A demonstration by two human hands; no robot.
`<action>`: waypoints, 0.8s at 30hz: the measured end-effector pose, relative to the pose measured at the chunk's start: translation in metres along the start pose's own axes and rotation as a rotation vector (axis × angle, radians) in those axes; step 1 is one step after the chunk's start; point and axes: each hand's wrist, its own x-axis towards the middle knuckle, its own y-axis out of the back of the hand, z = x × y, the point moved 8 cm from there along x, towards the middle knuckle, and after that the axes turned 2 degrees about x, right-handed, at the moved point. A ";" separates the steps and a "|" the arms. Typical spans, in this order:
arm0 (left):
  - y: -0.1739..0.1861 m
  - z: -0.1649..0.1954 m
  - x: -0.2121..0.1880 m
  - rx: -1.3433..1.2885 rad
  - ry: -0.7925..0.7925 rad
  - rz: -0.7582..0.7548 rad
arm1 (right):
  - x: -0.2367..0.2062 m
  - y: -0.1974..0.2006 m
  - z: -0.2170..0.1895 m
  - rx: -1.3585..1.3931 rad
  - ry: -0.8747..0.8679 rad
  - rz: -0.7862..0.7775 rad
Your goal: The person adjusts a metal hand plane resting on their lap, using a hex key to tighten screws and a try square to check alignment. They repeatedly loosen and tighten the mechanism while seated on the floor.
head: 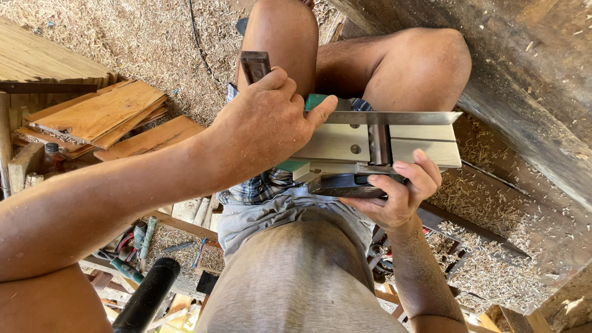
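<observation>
While the right hand (394, 197) cups the planer (370, 148) from below, fingers curled on its dark underside, the left hand (265, 120) closes over its green end, planer sole-up across the lap, boards (105, 114) left.

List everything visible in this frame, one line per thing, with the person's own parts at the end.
electric planer: one, silver sole up, green and black body, on the lap
metal straightedge: one, silver, lying across the planer's sole
wooden boards: a stack, brown, upper left on the ground
wood shavings: a layer, pale, covering the ground
timber beam: one, dark, upper right
bottle: one, dark, at left edge
hand tools: several, green-handled, lower left
left hand: on the planer and straightedge
right hand: gripping the planer from below
bare knees: two, top centre
</observation>
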 end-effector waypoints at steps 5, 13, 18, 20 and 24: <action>0.011 0.011 -0.013 -0.069 -0.037 -0.051 | -0.004 0.003 -0.001 -0.048 0.005 0.130; 0.016 0.021 -0.019 -0.048 -0.038 -0.016 | -0.004 0.001 0.000 -0.047 0.015 0.097; 0.014 0.023 -0.020 -0.033 -0.036 -0.012 | -0.003 0.001 0.000 -0.034 -0.004 0.042; 0.013 0.025 -0.021 -0.040 -0.050 -0.026 | -0.003 0.002 0.000 -0.028 -0.010 0.024; 0.013 0.026 -0.021 -0.017 -0.037 -0.017 | 0.000 0.001 -0.003 -0.005 0.010 -0.003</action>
